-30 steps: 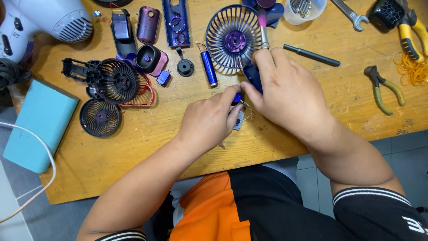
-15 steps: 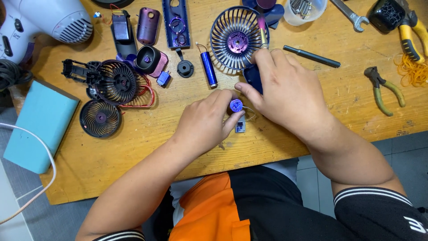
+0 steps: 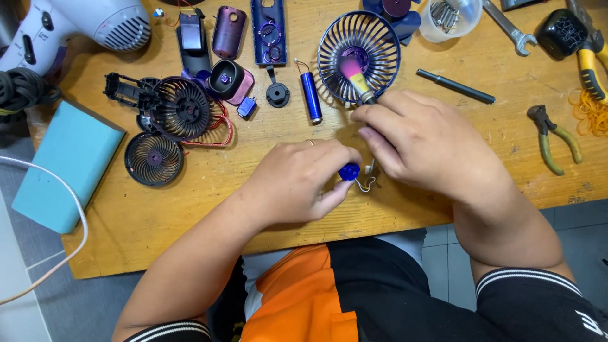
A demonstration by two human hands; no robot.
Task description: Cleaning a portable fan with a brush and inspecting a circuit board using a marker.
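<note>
My left hand [image 3: 297, 180] grips a small blue round part [image 3: 349, 171] with thin white wires hanging from it, just above the wooden table [image 3: 190, 209]. My right hand [image 3: 424, 142] holds a screwdriver with a pink and yellow handle [image 3: 356, 77], its shaft hidden under my fingers and angled down toward the blue part. The handle lies across a blue round fan grille [image 3: 359, 57] behind my hands. Both hands meet at the table's front middle.
Dismantled fan pieces lie at the left: a black grille [image 3: 154, 158], a black fan body [image 3: 183, 111], a blue cylinder [image 3: 311, 97]. A white hair dryer [image 3: 82, 25] and teal box [image 3: 63, 168] sit far left. Pliers [image 3: 554, 139], a wrench [image 3: 506, 28], a black rod [image 3: 456, 87] lie right.
My right hand has lifted and shifted back, uncovering the screwdriver's pink and yellow handle over the blue grille. The blue part has turned slightly in my left fingers.
</note>
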